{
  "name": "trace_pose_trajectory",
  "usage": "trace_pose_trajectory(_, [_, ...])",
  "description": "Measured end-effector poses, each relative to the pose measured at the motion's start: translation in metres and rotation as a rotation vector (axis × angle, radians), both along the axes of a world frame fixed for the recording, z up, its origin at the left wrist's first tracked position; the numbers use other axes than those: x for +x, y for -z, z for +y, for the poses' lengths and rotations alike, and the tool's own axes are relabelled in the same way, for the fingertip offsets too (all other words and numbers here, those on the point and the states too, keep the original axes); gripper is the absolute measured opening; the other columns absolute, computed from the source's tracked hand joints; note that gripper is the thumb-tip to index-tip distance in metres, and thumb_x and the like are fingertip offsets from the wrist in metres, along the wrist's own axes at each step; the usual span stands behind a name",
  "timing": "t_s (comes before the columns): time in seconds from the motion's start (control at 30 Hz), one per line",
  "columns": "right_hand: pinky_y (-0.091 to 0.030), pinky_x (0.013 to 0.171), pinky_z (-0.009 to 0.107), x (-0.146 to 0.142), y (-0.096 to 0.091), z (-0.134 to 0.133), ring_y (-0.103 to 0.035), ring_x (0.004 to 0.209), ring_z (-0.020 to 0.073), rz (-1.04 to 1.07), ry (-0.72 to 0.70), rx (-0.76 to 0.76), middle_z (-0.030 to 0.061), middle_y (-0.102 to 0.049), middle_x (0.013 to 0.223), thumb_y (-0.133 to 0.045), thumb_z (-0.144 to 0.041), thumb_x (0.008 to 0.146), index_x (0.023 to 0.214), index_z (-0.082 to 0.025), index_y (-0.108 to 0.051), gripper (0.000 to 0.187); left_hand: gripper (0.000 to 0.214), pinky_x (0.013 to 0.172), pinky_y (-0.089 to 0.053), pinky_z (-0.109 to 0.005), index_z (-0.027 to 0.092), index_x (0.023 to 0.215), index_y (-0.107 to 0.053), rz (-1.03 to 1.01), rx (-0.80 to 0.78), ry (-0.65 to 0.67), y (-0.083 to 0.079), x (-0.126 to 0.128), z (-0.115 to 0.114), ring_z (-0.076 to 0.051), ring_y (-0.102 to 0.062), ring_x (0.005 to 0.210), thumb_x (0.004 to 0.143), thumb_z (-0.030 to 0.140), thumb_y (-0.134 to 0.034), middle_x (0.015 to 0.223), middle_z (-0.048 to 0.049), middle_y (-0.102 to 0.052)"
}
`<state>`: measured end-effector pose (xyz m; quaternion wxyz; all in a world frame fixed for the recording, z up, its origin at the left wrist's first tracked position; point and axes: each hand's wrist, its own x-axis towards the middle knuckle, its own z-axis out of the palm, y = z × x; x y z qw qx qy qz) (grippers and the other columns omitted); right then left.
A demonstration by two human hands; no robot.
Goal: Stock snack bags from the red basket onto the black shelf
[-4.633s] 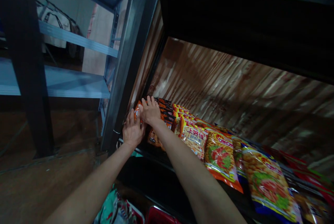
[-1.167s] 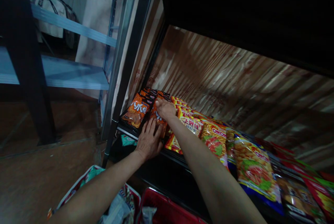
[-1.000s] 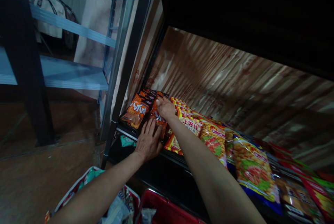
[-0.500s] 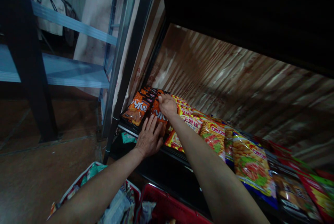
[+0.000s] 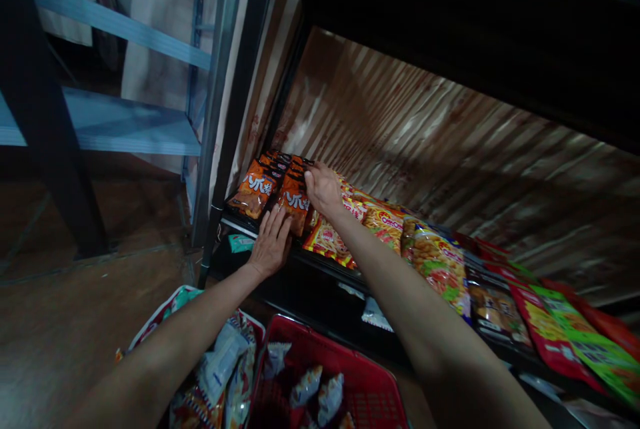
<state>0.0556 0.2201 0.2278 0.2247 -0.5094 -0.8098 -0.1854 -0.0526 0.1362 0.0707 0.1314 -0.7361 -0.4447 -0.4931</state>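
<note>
Orange-and-black snack bags stand in two rows at the left end of the shelf. My left hand (image 5: 271, 242) lies with fingers stretched out, its fingertips on the lower front of the right-hand orange snack bag (image 5: 294, 201). At that bag's upper right edge is my right hand (image 5: 325, 190), its fingers bent around the edge and partly hidden. A neighbouring orange snack bag (image 5: 253, 190) leans back on the left. Right beside my right hand are yellow-and-red snack bags (image 5: 330, 237).
More snack bags (image 5: 443, 265) line the shelf to the right. Below stand a red basket (image 5: 373, 382) with several small packets and another basket (image 5: 137, 342) full of bags. A dark post (image 5: 213, 169) bounds the shelf at left; a blue rack (image 5: 130, 129) stands beyond it.
The view has shifted, showing more of the red basket. My right hand has moved from over the orange bag's top to its right edge. My left hand stays at its lower front.
</note>
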Motion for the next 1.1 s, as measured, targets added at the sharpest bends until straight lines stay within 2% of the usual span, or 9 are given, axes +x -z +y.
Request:
trace_pose_trajectory(0.1, [-0.029,0.106,0.039,0.005,0.002,-0.010,-0.045,0.121,0.0234,-0.008,-0.022,-0.004,0.0145,-0.052,0.129,-0.024,-0.032,0.095,0.118,-0.012,-0.058,0.046,0.045,0.110,-0.025,-0.053,0.010,0.130,-0.041,0.041,-0.016,0.031,0.006,0.001,-0.020,-0.025,-0.007,0.141,0.085,0.011,-0.040,0.144,-0.0178,-0.035])
trace_pose_trajectory(0.27, [-0.028,0.109,0.039,0.010,0.013,-0.028,-0.039,0.128,0.0236,-0.017,-0.021,-0.085,0.0159,-0.048,0.135,-0.032,-0.024,0.091,0.122,-0.008,-0.055,0.042,0.046,0.109,-0.027,-0.053,0.010,0.130,-0.043,0.106,-0.138,0.025,0.021,0.001,-0.054,-0.027,-0.009,0.141,0.084,0.010,-0.041,0.146,-0.0176,-0.032])
trace_pose_trajectory(0.37, [-0.031,0.108,0.039,0.012,0.022,-0.039,-0.040,0.128,0.0232,0.005,0.000,-0.163,0.0131,-0.045,0.138,-0.035,-0.018,0.087,0.121,-0.011,-0.057,0.041,0.046,0.109,-0.027,-0.055,0.010,0.130,-0.044,0.133,-0.179,0.019,0.027,-0.001,-0.064,-0.029,-0.009,0.141,0.083,0.010,-0.043,0.146,-0.0184,-0.032])
trace_pose_trajectory(0.47, [-0.031,0.109,0.037,0.012,0.031,-0.052,-0.039,0.129,0.0222,0.033,-0.023,-0.185,0.0128,-0.043,0.140,-0.036,-0.015,0.086,0.119,-0.011,-0.058,0.040,0.046,0.109,-0.026,-0.055,0.009,0.129,-0.045,0.151,-0.193,0.014,0.026,-0.005,-0.069,-0.029,-0.009,0.141,0.083,0.010,-0.042,0.146,-0.0184,-0.032])
trace_pose_trajectory(0.63, [-0.028,0.111,0.042,0.009,0.056,-0.086,-0.032,0.134,0.0222,0.128,-0.098,-0.155,0.0148,-0.041,0.141,-0.034,-0.014,0.087,0.120,-0.009,-0.056,0.041,0.050,0.111,-0.023,-0.053,0.005,0.134,-0.038,0.128,-0.201,-0.034,0.018,-0.016,-0.073,-0.028,-0.007,0.141,0.085,0.013,-0.040,0.147,-0.0197,-0.030])
trace_pose_trajectory(0.77, [-0.031,0.110,0.046,0.002,0.092,-0.121,-0.026,0.137,0.0226,0.259,-0.187,-0.184,0.0141,-0.036,0.145,-0.038,-0.014,0.085,0.125,-0.012,-0.053,0.043,0.056,0.110,-0.020,-0.055,0.007,0.140,-0.029,0.042,-0.199,-0.153,0.018,-0.032,-0.069,-0.029,-0.005,0.141,0.086,0.016,-0.040,0.149,-0.0202,-0.025])
trace_pose_trajectory(0.9, [-0.032,0.109,0.048,-0.005,0.124,-0.152,-0.022,0.139,0.0234,0.325,-0.248,-0.211,0.0142,-0.033,0.146,-0.040,-0.015,0.086,0.125,-0.014,-0.053,0.041,0.060,0.109,-0.021,-0.055,0.012,0.144,-0.019,0.033,-0.173,-0.193,0.021,-0.053,-0.060,-0.029,-0.005,0.141,0.088,0.020,-0.039,0.151,-0.0187,-0.018])
trace_pose_trajectory(1.0, [-0.033,0.109,0.047,-0.008,0.138,-0.171,-0.021,0.139,0.0218,0.339,-0.248,-0.208,0.0119,-0.034,0.146,-0.039,-0.016,0.087,0.127,-0.017,-0.051,0.041,0.061,0.109,-0.022,-0.055,0.012,0.145,-0.013,0.004,-0.148,-0.193,0.020,-0.066,-0.052,-0.030,-0.004,0.141,0.090,0.022,-0.037,0.152,-0.0194,-0.014])
trace_pose_trajectory(1.1, [-0.033,0.109,0.045,-0.008,0.145,-0.183,-0.019,0.140,0.0223,0.323,-0.230,-0.229,0.0126,-0.034,0.146,-0.040,-0.017,0.087,0.126,-0.015,-0.052,0.041,0.060,0.109,-0.020,-0.057,0.013,0.145,-0.015,0.010,-0.139,-0.183,0.016,-0.073,-0.043,-0.031,-0.004,0.141,0.090,0.026,-0.036,0.152,-0.0193,-0.014])
